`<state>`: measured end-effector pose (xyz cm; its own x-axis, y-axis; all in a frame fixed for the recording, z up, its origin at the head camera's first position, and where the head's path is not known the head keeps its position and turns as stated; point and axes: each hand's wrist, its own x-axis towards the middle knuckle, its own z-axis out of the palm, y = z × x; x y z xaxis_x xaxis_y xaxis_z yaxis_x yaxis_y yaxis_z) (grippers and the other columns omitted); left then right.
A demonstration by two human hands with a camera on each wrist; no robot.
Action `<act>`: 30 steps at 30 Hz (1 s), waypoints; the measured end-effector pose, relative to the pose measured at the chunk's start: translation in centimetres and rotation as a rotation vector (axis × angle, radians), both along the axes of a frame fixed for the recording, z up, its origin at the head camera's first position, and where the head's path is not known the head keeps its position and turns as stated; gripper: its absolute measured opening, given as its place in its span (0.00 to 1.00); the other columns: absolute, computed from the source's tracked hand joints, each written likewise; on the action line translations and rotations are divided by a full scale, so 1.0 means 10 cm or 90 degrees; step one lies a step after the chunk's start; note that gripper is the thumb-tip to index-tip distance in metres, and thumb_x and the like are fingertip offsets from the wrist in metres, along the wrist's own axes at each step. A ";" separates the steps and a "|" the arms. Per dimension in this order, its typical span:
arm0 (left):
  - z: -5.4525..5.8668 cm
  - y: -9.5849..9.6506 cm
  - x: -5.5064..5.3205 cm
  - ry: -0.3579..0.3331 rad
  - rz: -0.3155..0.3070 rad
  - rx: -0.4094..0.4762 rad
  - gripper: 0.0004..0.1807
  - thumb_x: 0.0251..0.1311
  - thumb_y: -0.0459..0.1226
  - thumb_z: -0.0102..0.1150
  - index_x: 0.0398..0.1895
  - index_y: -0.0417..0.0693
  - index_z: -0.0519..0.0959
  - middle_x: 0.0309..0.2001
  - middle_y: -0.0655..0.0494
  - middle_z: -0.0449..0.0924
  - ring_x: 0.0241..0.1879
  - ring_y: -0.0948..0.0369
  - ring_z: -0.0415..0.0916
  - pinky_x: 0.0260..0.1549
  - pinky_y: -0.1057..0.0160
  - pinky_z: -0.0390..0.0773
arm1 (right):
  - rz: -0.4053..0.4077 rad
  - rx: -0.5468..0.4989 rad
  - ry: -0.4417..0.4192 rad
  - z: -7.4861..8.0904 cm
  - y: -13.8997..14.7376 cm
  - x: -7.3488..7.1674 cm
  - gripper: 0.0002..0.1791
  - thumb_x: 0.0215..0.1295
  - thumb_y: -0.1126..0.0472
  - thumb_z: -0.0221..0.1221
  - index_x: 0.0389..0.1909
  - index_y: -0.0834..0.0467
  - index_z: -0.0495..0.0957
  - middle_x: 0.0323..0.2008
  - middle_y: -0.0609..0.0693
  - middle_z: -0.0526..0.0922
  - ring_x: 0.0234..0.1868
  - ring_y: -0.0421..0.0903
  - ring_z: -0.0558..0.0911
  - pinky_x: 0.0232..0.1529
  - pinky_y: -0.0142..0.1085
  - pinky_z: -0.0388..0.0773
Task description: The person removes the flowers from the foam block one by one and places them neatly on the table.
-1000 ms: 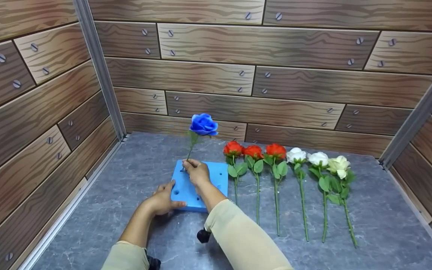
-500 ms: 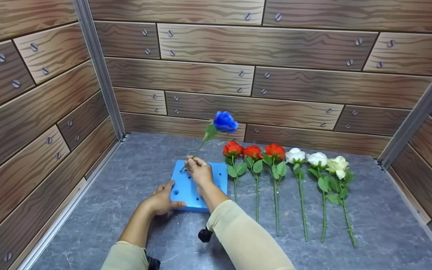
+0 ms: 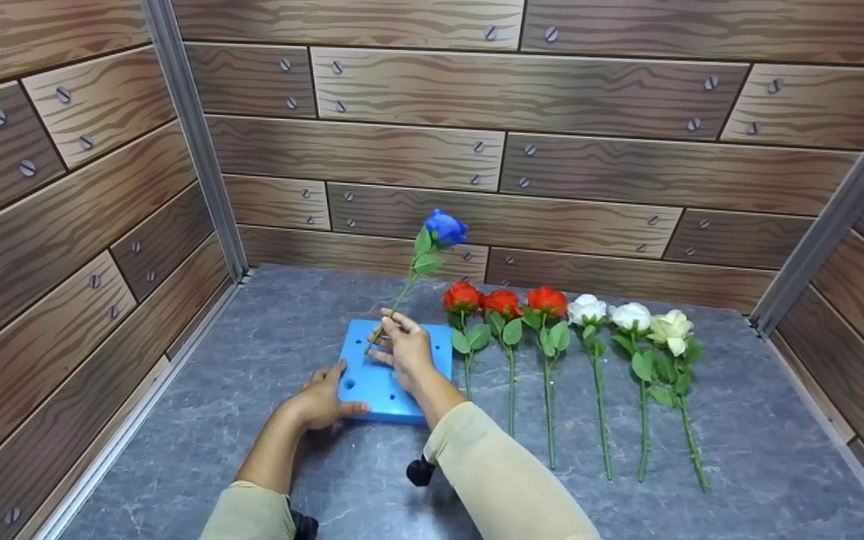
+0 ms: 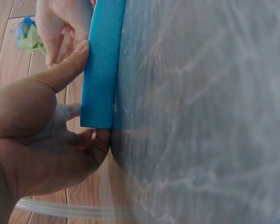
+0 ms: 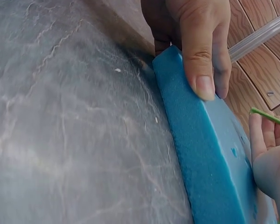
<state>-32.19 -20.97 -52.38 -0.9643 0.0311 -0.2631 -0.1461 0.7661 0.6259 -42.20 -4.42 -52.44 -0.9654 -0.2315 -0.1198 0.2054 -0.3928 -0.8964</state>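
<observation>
My right hand [image 3: 411, 346] pinches the stem of a blue artificial rose [image 3: 445, 228] above the block. The flower leans up and to the right, its leaves [image 4: 31, 38] showing in the left wrist view. In the right wrist view the bare lower end of the stem [image 5: 266, 115] pokes out over the fingers. A flat blue foam block [image 3: 383, 381] with several holes lies on the table. At its near left corner my left hand [image 3: 319, 397] grips it, thumb [image 5: 203, 79] on the upper edge and fingers along the side.
To the right of the block lie three red roses [image 3: 502, 303], two white roses [image 3: 588, 309] and a cream rose [image 3: 672, 331], stems toward me. The grey marbled table [image 3: 289, 300] is bounded by wood-patterned walls [image 3: 417, 154] at back and sides.
The blue rose's stem end, at a far left hole a second ago, has been lifted off the block. The flower has swung right and up; the left hand stays in place.
</observation>
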 end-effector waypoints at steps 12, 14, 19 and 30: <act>0.03 0.01 0.02 0.001 -0.002 -0.006 0.60 0.55 0.61 0.68 0.82 0.49 0.46 0.78 0.31 0.47 0.77 0.29 0.43 0.69 0.27 0.53 | 0.012 0.063 -0.006 0.05 0.29 0.05 0.17 0.72 0.59 0.59 0.60 0.52 0.81 0.43 0.56 0.85 0.43 0.53 0.89 0.45 0.50 0.87; 0.03 0.01 0.03 -0.001 0.000 -0.003 0.60 0.55 0.61 0.68 0.82 0.49 0.45 0.78 0.31 0.46 0.77 0.29 0.42 0.70 0.27 0.52 | 0.012 0.075 -0.005 0.05 0.33 0.06 0.17 0.72 0.61 0.60 0.60 0.52 0.81 0.40 0.54 0.85 0.40 0.51 0.90 0.43 0.50 0.87; 0.04 0.01 0.04 0.001 0.000 0.009 0.59 0.56 0.60 0.68 0.82 0.49 0.45 0.79 0.31 0.45 0.77 0.29 0.41 0.70 0.27 0.52 | 0.003 0.123 0.011 0.07 0.44 0.08 0.18 0.69 0.64 0.62 0.59 0.54 0.80 0.38 0.54 0.87 0.36 0.48 0.89 0.38 0.48 0.88; 0.04 0.02 0.06 0.009 -0.008 0.003 0.59 0.56 0.60 0.68 0.82 0.49 0.45 0.78 0.30 0.45 0.77 0.28 0.41 0.69 0.27 0.51 | 0.035 0.191 0.043 0.13 0.65 0.19 0.16 0.69 0.65 0.62 0.57 0.54 0.78 0.33 0.53 0.83 0.34 0.48 0.88 0.32 0.45 0.87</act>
